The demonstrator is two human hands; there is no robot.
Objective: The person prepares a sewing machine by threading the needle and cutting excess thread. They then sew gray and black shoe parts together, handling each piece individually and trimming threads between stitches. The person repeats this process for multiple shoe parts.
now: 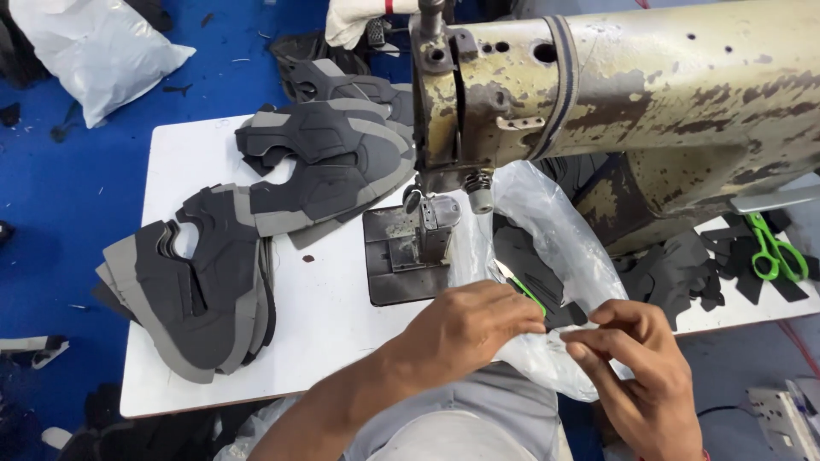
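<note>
Both hands work at a clear plastic bag (555,256) on the bench (333,324) edge: left hand (470,329) fingers pinch a green snipper (528,293), right hand (636,363) fingers pinch the bag taut, steadying it.

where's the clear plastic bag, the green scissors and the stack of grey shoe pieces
clear plastic bag (547,218): head view, upper bulge.
green scissors (773,252): head view, handle loops.
stack of grey shoe pieces (201,294): head view, top piece.

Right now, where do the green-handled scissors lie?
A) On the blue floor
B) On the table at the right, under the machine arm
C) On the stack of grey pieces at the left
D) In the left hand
B: the green-handled scissors lie on dark pieces on the white table at the right, below the sewing machine.
</note>
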